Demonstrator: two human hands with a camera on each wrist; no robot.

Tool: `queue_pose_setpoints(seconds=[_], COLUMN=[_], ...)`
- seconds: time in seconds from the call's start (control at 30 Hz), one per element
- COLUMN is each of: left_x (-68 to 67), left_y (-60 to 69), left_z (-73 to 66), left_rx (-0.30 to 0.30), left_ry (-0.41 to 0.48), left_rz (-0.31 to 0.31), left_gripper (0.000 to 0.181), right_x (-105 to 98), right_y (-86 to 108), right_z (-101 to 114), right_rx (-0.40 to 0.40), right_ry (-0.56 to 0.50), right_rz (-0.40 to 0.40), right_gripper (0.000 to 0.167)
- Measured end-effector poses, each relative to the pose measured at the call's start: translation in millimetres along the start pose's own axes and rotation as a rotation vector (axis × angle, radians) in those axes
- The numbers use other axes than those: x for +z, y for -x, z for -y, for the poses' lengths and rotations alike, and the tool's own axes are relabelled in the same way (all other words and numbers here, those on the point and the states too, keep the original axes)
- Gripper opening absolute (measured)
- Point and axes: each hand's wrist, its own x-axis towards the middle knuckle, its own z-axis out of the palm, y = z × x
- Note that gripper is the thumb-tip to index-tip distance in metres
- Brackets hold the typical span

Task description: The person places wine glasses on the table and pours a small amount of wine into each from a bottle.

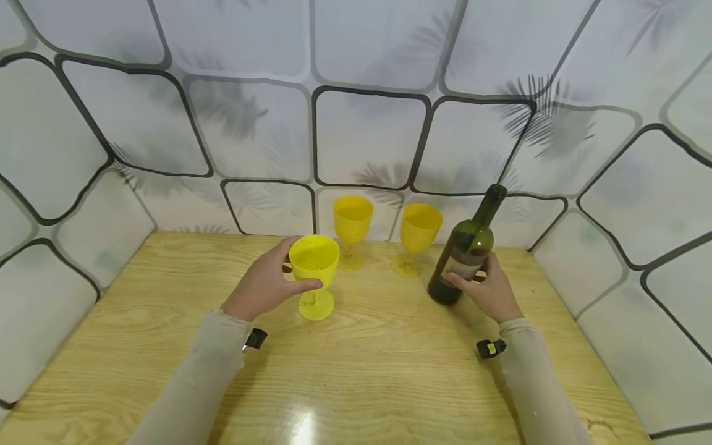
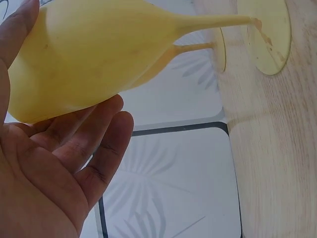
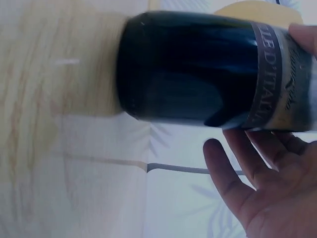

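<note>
My left hand [image 1: 268, 279] grips the bowl of a yellow plastic goblet [image 1: 315, 264], thumb in front and fingers around the far side. That goblet is upright, its round foot [image 2: 270, 37] at the tabletop; I cannot tell whether it touches. On the right, my right hand [image 1: 492, 289] holds a dark green wine bottle [image 1: 473, 238] around its label [image 3: 277, 74]. The bottle's neck leans to the right in the head view. Whether its base touches the table cannot be told.
Two more yellow goblets, one left [image 1: 353, 221] and one right [image 1: 419, 227], stand upright near the back wall [image 1: 367, 136], between the held goblet and the bottle. The wooden table [image 1: 356, 371] meets patterned walls at the back and sides.
</note>
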Motion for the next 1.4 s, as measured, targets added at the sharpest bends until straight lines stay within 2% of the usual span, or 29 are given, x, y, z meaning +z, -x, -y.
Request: queue_pose_setpoints(seconds=[0.2,0.47,0.9,1.2,1.4], left_x=[-2.8,-4.2,-4.7,-2.4,-2.1], left_y=[-0.7,-1.5,-0.6,0.4,-0.4], left_z=[0.1,0.7,-2.2,-3.0,-1.9], left_rx=[-0.008,-0.037,-0.048,-0.039,-0.022], left_ry=[-0.002,0.084,0.072,0.089,0.100], left_rz=[0.002,0.039,0.053,0.070,0.084], left_gripper=[0.089,0.091,0.093,0.088,0.088], right_x=[-4,-3,5,10,10], right_y=[-1.6,-2.2,1.1,6.7,8.4], right_z=[2,7,14,10,11], right_rx=[-0.032,-0.049,-0.088,-0.115,-0.138], right_ry=[0.014,0.010,-0.016,-0.032,-0.022], right_rz=[0.054,0.084,0.170,0.189,0.159], right_gripper=[0.078,0.080,0.088,0.087,0.083])
